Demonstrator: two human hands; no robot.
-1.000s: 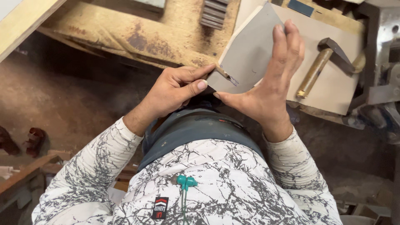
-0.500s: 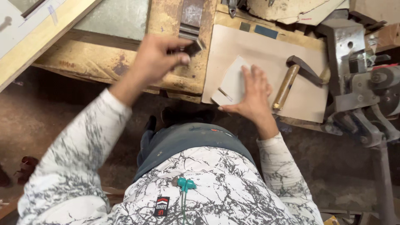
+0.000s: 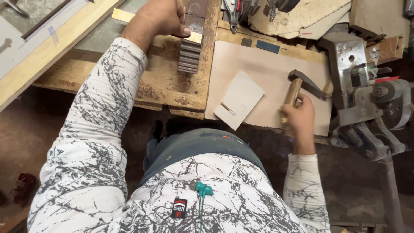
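My left hand [image 3: 157, 18] reaches to the far side of the worn wooden bench and pinches a thin brass-coloured strip [image 3: 195, 37] at the top of a stack of dark metal pieces [image 3: 189, 56]. My right hand [image 3: 297, 114] is wrapped around the wooden handle of a hammer [image 3: 297, 88], whose dark metal head rests on a flat tan board [image 3: 258, 64]. A small pale card piece [image 3: 239, 99] with a short dark mark lies flat on that board between my hands, untouched.
A grey metal press-like machine [image 3: 358, 99] stands at the right. Pliers [image 3: 235, 15] and torn cardboard scraps [image 3: 302, 17] lie at the back. A long pale wooden plank [image 3: 47, 56] runs diagonally at the left. Brown floor lies below the bench edge.
Both hands held the pale card piece a second ago. It now lies on the board; my left hand reached to the metal stack, and my right hand moved onto the hammer handle.
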